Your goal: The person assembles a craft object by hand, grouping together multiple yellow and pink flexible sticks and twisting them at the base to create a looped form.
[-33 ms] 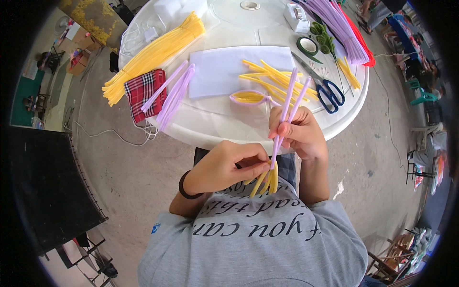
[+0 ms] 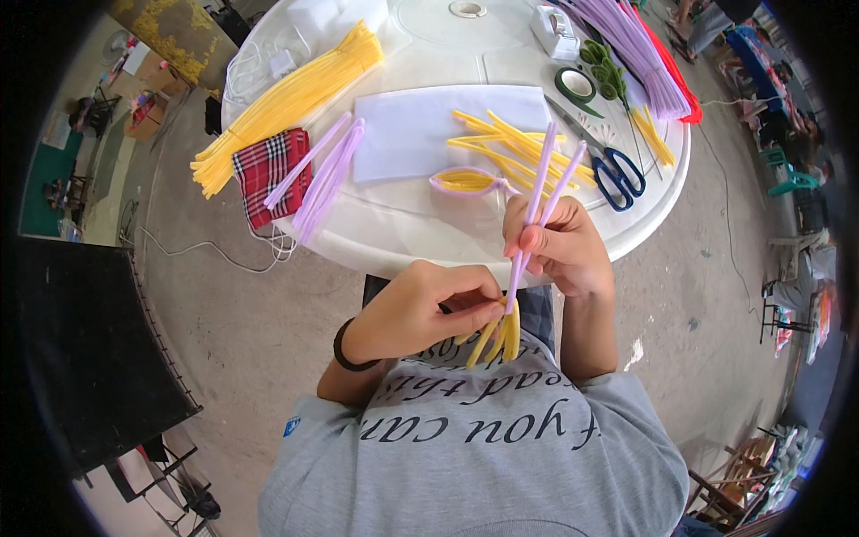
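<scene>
Over my lap, just off the table's near edge, my left hand [image 2: 434, 309] pinches a small bunch of bent yellow pipe cleaners [image 2: 508, 338] between thumb and fingers. My right hand [image 2: 565, 246] is closed on two lilac pipe cleaners [image 2: 516, 279]. Their free tips point up and away from me, and their lower ends run down to the yellow bunch. How they join there is partly hidden by my left fingers. On the table beyond my hands lies a yellow shape with a lilac outline [image 2: 465, 183], pointed like a petal, near several loose yellow pipe cleaners [image 2: 514, 143].
On the white round table [image 2: 394, 234] lie a white sheet [image 2: 403, 134], a yellow bundle [image 2: 286, 98], red plaid cloth [image 2: 268, 174], lilac pipe cleaners [image 2: 331, 183], blue-handled scissors [image 2: 617, 179], green tape [image 2: 575, 85], a tape dispenser [image 2: 555, 34] and a large lilac bundle [image 2: 640, 58].
The free tips of the lilac pipe cleaners have shifted very slightly upward, one of them a little to the right. Both hands keep their grip and stay nearly still.
</scene>
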Demonstrator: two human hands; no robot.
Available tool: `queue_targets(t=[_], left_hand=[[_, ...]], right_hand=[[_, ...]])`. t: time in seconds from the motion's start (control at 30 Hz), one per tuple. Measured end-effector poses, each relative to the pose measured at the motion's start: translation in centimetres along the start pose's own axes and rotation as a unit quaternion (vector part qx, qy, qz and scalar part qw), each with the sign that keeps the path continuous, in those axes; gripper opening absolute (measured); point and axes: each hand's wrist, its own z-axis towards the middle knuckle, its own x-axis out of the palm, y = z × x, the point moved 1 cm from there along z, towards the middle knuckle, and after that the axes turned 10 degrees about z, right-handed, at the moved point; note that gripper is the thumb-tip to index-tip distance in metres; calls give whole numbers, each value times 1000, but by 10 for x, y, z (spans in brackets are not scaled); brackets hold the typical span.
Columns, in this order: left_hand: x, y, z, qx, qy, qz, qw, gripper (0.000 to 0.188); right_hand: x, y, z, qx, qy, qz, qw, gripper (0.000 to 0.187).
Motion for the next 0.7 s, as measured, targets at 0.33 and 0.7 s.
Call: queue_targets(t=[0.33,0.7], left_hand=[[-4,1,-4,14,-54,-24,998,9],[-2,8,-3,5,-112,-1,994,14]], right_hand=[[11,-10,-1,27,-36,122,992,36],[30,-21,-25,-91,-71,-7,993,22]])
